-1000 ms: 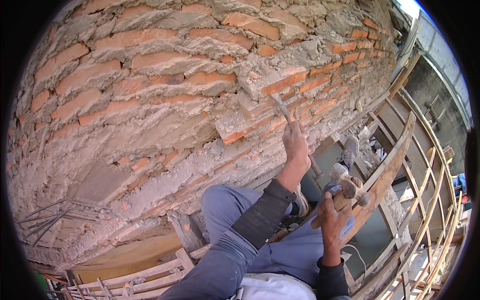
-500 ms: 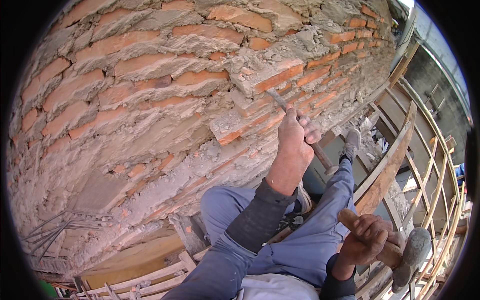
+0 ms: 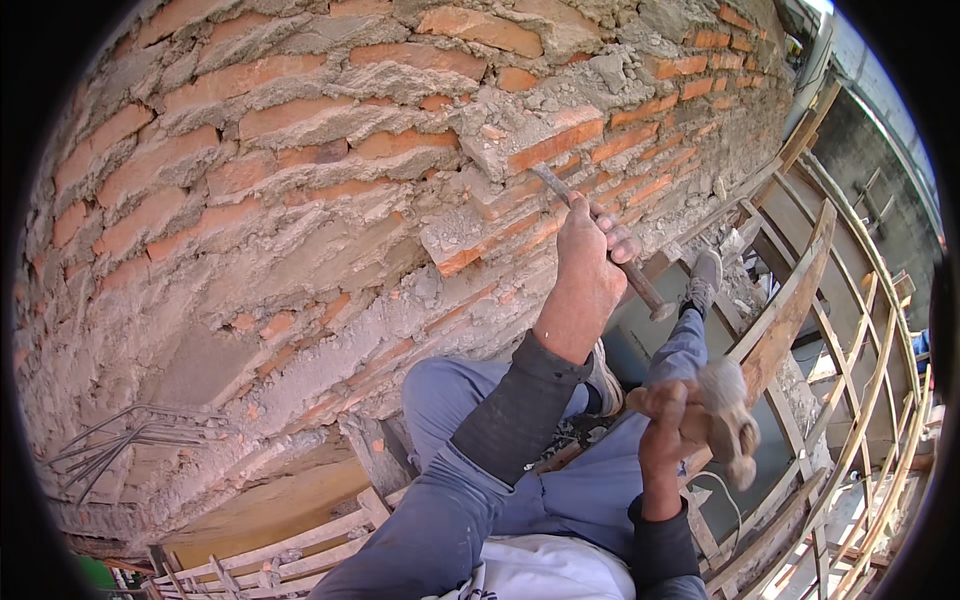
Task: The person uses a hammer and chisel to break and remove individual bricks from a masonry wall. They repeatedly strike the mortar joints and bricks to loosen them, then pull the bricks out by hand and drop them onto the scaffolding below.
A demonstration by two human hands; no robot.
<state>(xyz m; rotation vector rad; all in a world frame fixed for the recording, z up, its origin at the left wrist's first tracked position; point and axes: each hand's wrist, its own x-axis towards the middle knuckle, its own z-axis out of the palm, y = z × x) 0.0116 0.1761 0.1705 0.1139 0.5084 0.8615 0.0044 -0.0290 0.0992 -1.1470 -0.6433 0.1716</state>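
My left hand (image 3: 582,270) is closed round the shaft of a steel chisel (image 3: 650,290). The chisel's tip meets the mortar just under a jutting brick (image 3: 555,144) in the rough wall, and its struck end points down and to the right. Lower right, my right hand (image 3: 664,425) grips the short wooden handle of a hammer (image 3: 726,388). The heavy metal head is raised clear of the chisel, slightly blurred. Below the tip, another broken brick ledge (image 3: 470,255) sticks out.
The brick wall (image 3: 300,120) with crumbling mortar fills the upper left. Loose rubble (image 3: 610,70) rests above the jutting brick. Bent steel rods (image 3: 130,435) protrude lower left. Wooden planks (image 3: 790,320) and curved scaffold poles stand at right. My shoe (image 3: 706,275) rests near debris.
My right hand has swung the hammer up and leftward, toward the chisel's struck end. My left hand and the chisel stay nearly in place.
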